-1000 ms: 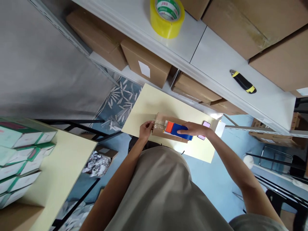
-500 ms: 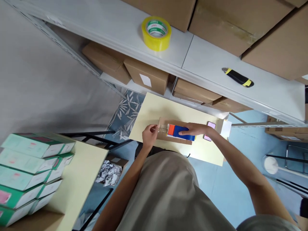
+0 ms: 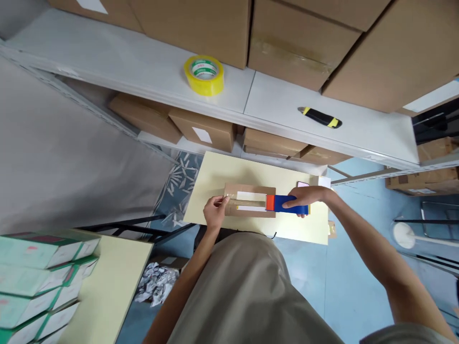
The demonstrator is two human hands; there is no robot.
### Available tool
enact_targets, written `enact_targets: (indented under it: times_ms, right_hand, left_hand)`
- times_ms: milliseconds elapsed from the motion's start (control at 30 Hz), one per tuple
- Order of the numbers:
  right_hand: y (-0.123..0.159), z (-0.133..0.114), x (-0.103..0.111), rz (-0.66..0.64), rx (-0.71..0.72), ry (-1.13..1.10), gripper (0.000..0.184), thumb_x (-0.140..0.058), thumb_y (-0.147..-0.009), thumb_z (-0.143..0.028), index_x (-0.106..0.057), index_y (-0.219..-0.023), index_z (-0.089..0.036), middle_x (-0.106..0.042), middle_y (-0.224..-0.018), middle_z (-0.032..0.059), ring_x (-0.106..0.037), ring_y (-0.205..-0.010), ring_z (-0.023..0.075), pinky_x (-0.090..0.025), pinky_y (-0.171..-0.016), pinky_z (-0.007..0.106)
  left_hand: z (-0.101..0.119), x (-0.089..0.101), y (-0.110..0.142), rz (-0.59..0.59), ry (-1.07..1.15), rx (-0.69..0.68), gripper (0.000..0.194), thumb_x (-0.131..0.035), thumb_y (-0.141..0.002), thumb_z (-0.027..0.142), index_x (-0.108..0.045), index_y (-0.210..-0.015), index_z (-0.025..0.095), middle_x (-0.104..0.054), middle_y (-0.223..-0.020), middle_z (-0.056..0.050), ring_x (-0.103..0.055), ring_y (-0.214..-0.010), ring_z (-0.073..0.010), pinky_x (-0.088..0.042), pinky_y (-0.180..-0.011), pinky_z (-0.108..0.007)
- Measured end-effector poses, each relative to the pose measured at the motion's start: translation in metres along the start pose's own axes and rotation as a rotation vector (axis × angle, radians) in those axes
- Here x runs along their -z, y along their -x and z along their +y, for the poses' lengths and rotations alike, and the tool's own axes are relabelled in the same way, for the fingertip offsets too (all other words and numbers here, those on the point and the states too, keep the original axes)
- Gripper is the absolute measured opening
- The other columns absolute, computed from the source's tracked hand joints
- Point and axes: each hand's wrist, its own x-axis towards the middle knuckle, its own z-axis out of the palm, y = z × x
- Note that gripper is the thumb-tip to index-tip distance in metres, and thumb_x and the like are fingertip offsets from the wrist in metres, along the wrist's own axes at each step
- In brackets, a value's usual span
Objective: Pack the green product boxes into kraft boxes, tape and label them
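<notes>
A brown cardboard box (image 3: 229,210) lies on the pale yellow table below the shelf, with white strips along its top. My right hand (image 3: 299,197) is closed around a blue and orange tape dispenser (image 3: 281,203) at the box's right end. From the dispenser, a strip of packing tape (image 3: 247,203) runs left along the middle of the box. The strip's far end is at the box's left edge, where my left hand (image 3: 215,210) pinches it with thumb and fingers. The fingertips there are small and partly hidden.
A yellow tape roll (image 3: 204,76) and a utility knife (image 3: 320,117) rest on the grey shelf (image 3: 143,62), before large cartons. A phone (image 3: 303,184) lies beyond my right hand. Green and white boxes (image 3: 39,277) are stacked on a side table (image 3: 111,267) at left.
My right hand has moved the tape dispenser rightward, from over the box to its right end, and the tape strip has lengthened. My left hand stays at the box's left edge. The view has shifted.
</notes>
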Motion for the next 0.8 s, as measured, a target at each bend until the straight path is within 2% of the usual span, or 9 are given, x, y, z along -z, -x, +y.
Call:
enact_targets:
  times_ms: [100,200,300,400,500,667,800]
  right_hand:
    - [0.036,0.032,0.010,0.008,-0.093,0.002,0.078,-0.080,-0.073,-0.088,-0.075,-0.097,-0.014,-0.079,-0.078,0.0099,-0.075,-0.067,0.0222,-0.060,-0.065,0.034]
    - [0.047,0.054,0.013,0.037,-0.180,0.002,0.085,-0.080,-0.070,-0.091,-0.074,-0.100,-0.012,-0.080,-0.081,0.0115,-0.077,-0.070,0.0226,-0.062,-0.067,0.033]
    - [0.032,0.058,0.008,0.107,-0.270,0.066,0.086,-0.079,-0.072,-0.091,-0.074,-0.099,-0.010,-0.081,-0.081,0.0133,-0.079,-0.073,0.0249,-0.062,-0.068,0.032]
    - [0.004,0.049,-0.001,0.171,-0.383,0.177,0.082,-0.078,-0.076,-0.089,-0.076,-0.092,-0.009,-0.080,-0.078,0.0150,-0.080,-0.075,0.0286,-0.060,-0.066,0.034]
    - [-0.017,0.042,-0.009,0.206,-0.401,0.224,0.076,-0.077,-0.083,-0.085,-0.077,-0.090,-0.009,-0.081,-0.080,0.0148,-0.081,-0.077,0.0292,-0.059,-0.066,0.034]
    - [-0.031,0.037,-0.023,0.263,-0.375,0.257,0.065,-0.075,-0.092,-0.073,-0.077,-0.100,-0.009,-0.082,-0.081,0.0129,-0.081,-0.073,0.0268,-0.059,-0.066,0.032]
    - [-0.051,0.027,-0.045,0.296,-0.258,0.267,0.049,-0.068,-0.104,-0.057,-0.076,-0.110,-0.008,-0.084,-0.091,0.0154,-0.081,-0.076,0.0255,-0.058,-0.069,0.031]
  left_hand:
    - [-0.002,-0.003,-0.003,0.013,-0.022,-0.023,0.037,-0.078,-0.081,0.056,-0.076,-0.093,0.022,-0.081,-0.093,-0.008,-0.076,-0.084,-0.0245,-0.059,-0.086,-0.037]
    - [-0.003,-0.007,-0.005,0.023,-0.038,-0.042,0.036,-0.078,-0.079,0.053,-0.077,-0.091,0.020,-0.081,-0.091,-0.008,-0.076,-0.085,-0.0252,-0.060,-0.088,-0.038]
    - [-0.002,-0.010,-0.006,0.026,-0.064,-0.064,0.034,-0.078,-0.079,0.050,-0.076,-0.092,0.018,-0.081,-0.091,-0.009,-0.077,-0.086,-0.0250,-0.061,-0.089,-0.038]
    - [-0.003,-0.012,-0.006,0.032,-0.110,-0.104,0.032,-0.077,-0.082,0.047,-0.075,-0.093,0.018,-0.080,-0.092,-0.008,-0.077,-0.089,-0.0246,-0.062,-0.091,-0.038]
    - [-0.007,-0.015,-0.008,0.032,-0.122,-0.117,0.031,-0.078,-0.082,0.046,-0.075,-0.093,0.017,-0.079,-0.090,-0.007,-0.077,-0.087,-0.0244,-0.063,-0.091,-0.039]
    - [-0.011,-0.011,-0.018,0.042,-0.080,-0.083,0.031,-0.080,-0.079,0.043,-0.077,-0.093,0.015,-0.079,-0.088,-0.008,-0.077,-0.085,-0.0245,-0.064,-0.089,-0.039]
    - [-0.013,0.014,-0.035,0.092,-0.102,-0.056,0.026,-0.079,-0.079,0.037,-0.077,-0.092,0.015,-0.080,-0.089,-0.008,-0.078,-0.087,-0.0247,-0.065,-0.089,-0.039]
